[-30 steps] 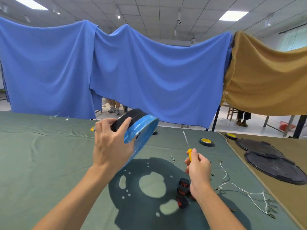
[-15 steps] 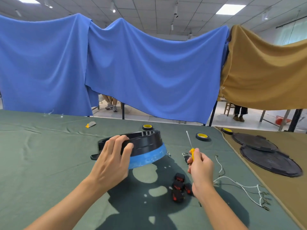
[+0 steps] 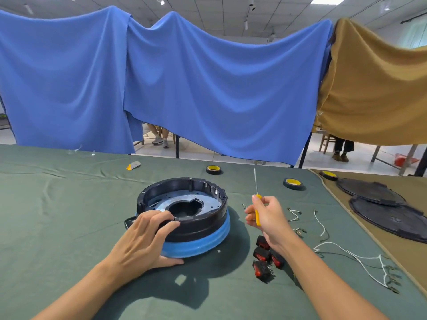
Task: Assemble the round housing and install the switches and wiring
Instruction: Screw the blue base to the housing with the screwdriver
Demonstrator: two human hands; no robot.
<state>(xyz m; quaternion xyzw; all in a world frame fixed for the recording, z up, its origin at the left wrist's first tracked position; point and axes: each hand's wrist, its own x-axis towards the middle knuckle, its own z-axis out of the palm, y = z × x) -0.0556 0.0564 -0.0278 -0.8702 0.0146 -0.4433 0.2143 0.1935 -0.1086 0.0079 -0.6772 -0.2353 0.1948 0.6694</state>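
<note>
Here the left hand (image 3: 141,241) is gripping the round housing (image 3: 198,218); the right hand (image 3: 265,218) is pinching a screwdriver (image 3: 257,219). Its shaft is pointing up.

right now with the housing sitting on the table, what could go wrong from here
The right hand holds the screwdriver tip-up; bringing it into the housing could jab the left hand gripping the near rim. The switches lie just under the right forearm, so a sweep might scatter them or snag the white wires nearby.
</note>
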